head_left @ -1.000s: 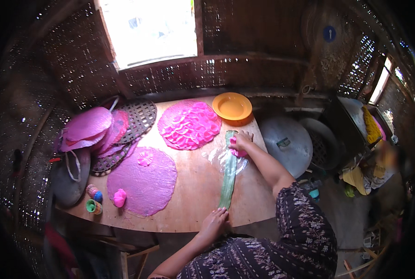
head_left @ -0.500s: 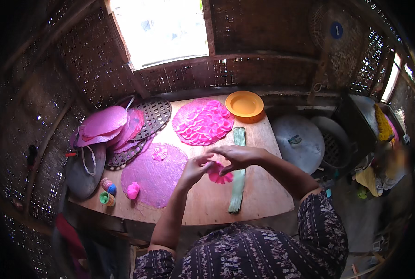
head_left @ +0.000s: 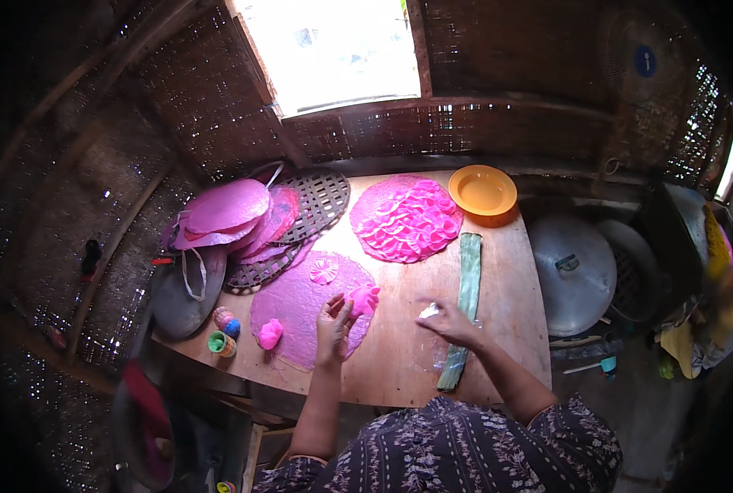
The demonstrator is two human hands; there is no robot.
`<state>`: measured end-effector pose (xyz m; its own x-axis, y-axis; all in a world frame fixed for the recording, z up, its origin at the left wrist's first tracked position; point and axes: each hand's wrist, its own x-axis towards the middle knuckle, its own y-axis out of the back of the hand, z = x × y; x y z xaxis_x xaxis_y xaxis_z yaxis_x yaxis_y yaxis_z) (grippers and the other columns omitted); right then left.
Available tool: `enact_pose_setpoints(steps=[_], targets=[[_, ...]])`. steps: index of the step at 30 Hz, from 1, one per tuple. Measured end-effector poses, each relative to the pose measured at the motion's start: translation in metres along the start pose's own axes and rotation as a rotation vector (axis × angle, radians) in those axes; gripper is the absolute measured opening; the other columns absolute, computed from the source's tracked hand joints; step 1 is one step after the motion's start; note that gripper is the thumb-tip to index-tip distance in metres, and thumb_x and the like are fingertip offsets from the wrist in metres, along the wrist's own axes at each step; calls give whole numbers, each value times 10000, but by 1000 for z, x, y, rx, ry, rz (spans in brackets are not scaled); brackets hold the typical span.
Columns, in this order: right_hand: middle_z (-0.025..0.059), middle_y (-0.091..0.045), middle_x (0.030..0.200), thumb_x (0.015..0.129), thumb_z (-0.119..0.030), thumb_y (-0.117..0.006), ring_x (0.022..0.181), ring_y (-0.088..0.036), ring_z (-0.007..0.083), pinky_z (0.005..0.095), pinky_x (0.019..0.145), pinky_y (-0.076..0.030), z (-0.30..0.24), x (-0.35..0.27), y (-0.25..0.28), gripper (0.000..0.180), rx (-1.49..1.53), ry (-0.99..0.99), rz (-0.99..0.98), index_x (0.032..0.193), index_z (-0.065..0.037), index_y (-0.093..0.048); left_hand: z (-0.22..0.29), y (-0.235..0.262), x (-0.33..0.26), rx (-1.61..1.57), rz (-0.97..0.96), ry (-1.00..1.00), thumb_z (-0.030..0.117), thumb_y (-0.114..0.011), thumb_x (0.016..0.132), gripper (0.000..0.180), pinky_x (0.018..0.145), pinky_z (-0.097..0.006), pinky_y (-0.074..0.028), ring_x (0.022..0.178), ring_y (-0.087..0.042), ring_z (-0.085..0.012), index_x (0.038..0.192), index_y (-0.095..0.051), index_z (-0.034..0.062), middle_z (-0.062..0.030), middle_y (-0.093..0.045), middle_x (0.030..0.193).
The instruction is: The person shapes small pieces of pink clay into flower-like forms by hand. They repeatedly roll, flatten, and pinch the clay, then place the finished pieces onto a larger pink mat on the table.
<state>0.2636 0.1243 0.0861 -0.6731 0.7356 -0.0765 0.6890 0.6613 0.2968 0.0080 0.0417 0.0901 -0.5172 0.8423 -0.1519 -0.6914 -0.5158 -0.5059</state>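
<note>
My left hand (head_left: pixel 334 329) is over the right part of a flat pink disc (head_left: pixel 292 329), its fingers curled at the edge of a pink ruffled piece (head_left: pixel 363 301) that it seems to pinch. A second ruffled round (head_left: pixel 324 272) and a small pink lump (head_left: pixel 270 334) rest on that disc. To the right, my right hand (head_left: pixel 454 324) is closed on a whitish scrap (head_left: pixel 429 311), with clear plastic (head_left: pixel 436 353) showing below it. Beneath this hand runs a long green leaf-like strip (head_left: pixel 469 279). Farther back lies a disc covered with pink ruffles (head_left: pixel 406 218).
An orange plate (head_left: pixel 482 191) stands at the table's far right corner. Stacked pink discs (head_left: pixel 223 212) lie by a dark woven tray (head_left: pixel 321 197) at left, near small colourful cups (head_left: pixel 222 343). Beyond the right edge sits a large round metal lid (head_left: pixel 572 271).
My hands have moved apart. The pink piece, between both hands before, is now at my left hand over the pink disc. A whitish scrap and plastic show at my right. The view has shifted.
</note>
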Motion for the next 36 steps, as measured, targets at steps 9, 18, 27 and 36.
enact_pose_setpoints(steps=[9,18,27,36], targets=[[102,-426,1462,989,-363,-514,1358,-354,184,342,1128,-262,-38,32,-64,545,610,210,-142,1443,-82,-403,-50,-49,-28,-134,117,-137,12,-610,915,343,852,-268,-542,990,-586,-162,1225,-464,4,-74,-521,1115],[89,-514,1380,1003,-244,-509,1237,-474,137,294,1039,-379,-36,39,-56,419,681,284,25,1362,-28,-503,-61,-68,-47,-89,28,-222,30,-650,894,403,912,-273,-521,1054,-559,-158,1223,-419,-1,-80,-481,1156],[73,-630,1220,1012,-190,-481,1127,-554,126,269,1019,-387,-27,35,-29,332,727,186,97,1267,-6,-588,-65,-49,-40,5,-75,-122,8,-623,902,393,866,-279,-544,1028,-600,-166,1262,-472,-30,-125,-528,1190],[143,-454,1434,960,-647,-156,1296,-456,260,460,1133,-229,-36,22,9,811,628,334,-271,1501,-48,-238,-20,-25,-20,247,-321,74,175,-647,928,584,933,-288,-482,1136,-562,-177,1406,-364,-6,-144,-623,1150]])
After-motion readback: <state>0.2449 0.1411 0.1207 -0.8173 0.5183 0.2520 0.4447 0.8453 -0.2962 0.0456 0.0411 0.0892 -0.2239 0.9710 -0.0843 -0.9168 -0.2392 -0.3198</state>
